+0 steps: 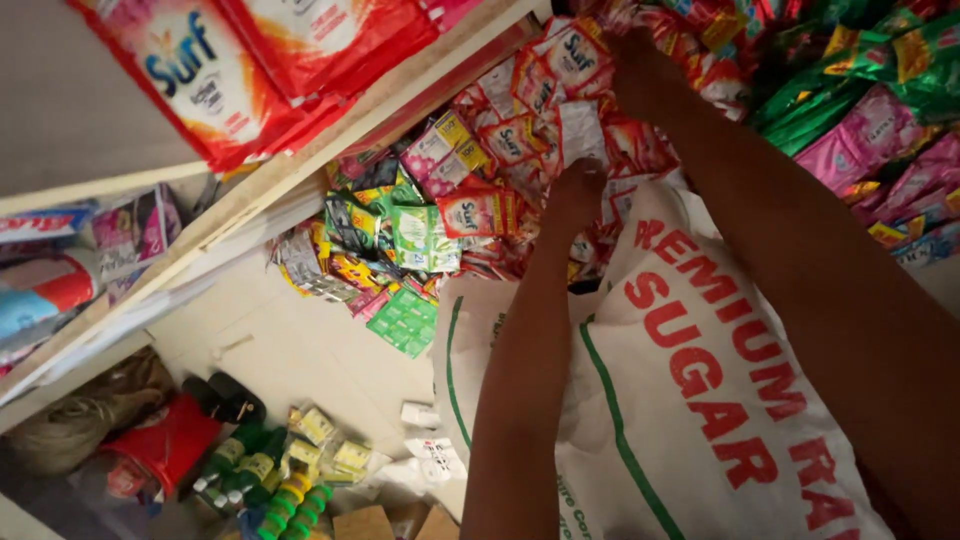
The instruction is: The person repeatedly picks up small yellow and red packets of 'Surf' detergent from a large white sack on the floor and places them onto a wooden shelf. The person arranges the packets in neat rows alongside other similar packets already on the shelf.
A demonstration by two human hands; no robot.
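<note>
Both my arms reach away from me into a heap of small sachets (500, 150), mostly red and white, some green and pink. My left hand (575, 190) is buried among the red sachets just above the mouth of a big white woven sack (680, 400) with red lettering and a green line; its fingers are hidden. My right hand (640, 65) is higher up, fingers curled over a bunch of red sachets (700, 50) that hang in strips.
Wooden shelf boards (300, 170) run diagonally at left, with large red detergent packs (230, 70) above. Green and pink sachet strips (860, 110) hang at right. Below left are green bottles (250, 470), a red item (165, 440), coiled rope (80, 420) and small boxes.
</note>
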